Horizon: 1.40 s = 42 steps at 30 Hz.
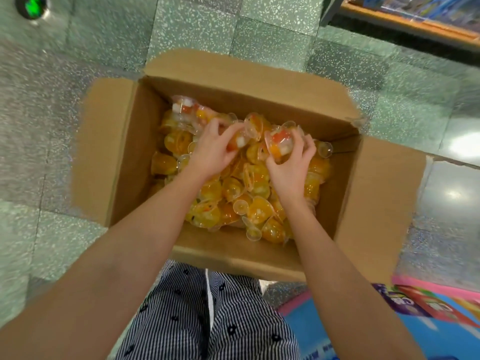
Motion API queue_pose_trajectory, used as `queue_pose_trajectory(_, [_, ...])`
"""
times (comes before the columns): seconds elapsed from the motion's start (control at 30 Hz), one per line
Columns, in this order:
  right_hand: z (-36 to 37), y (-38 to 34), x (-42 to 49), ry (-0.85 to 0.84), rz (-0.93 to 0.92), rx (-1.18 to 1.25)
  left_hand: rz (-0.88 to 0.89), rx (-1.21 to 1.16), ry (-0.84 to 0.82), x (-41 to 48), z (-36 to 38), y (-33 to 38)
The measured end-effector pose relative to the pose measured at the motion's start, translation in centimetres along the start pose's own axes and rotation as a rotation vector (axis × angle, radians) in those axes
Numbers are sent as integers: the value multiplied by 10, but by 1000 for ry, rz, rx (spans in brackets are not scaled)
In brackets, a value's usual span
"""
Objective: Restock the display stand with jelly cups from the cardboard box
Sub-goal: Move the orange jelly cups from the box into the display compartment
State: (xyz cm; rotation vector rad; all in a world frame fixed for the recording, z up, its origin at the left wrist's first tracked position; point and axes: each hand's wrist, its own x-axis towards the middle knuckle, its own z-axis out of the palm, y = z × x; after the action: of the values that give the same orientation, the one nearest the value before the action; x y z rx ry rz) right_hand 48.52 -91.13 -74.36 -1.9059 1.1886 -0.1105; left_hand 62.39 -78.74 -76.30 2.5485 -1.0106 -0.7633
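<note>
Two bare forearms (124, 255) reach down from the bottom edge of the head view, over a striped garment with small dark flowers (220, 315), into an open cardboard box (122, 157) standing on a green speckled tile floor (78, 61). The four flaps of the box are folded outward. Inside lies a loose heap of jelly cups (233, 201), clear plastic and mostly orange-yellow, tumbled at all angles and filling the bottom from the far wall to near the front wall.

The left hand (211, 152) is over the far middle of the heap, its fingers curled round a jelly cup (240, 140) showing red and white pieces. Just beside it, the right hand (291, 165) has its fingers and thumb curled round a second cup (279, 141) with red, white and orange filling. The two held cups sit close together above the pile; motion blur hides whether they touch each other or the cups beneath.

At lower right, beside the box, are brightly printed packages in blue, purple, red and pink (428, 315). A wooden-edged shelf (415, 24) with blue goods crosses the upper right corner, and a green light in a dark round fitting (32, 7) glows at upper left.
</note>
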Motion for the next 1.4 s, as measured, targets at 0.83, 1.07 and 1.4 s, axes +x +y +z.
queue_pose_trajectory(0.83, [-13,-122,-307,485,377,887,70,-488,-27,-253,-155,19])
queue_pose_trajectory(1.07, [15,-143,-408,695,318,1055,287,-439,-100,-320,-190,-4])
queue_pose_trajectory(1.4, [11,-122,-549,965,331,1083,497,-439,-280,-425,-161,18])
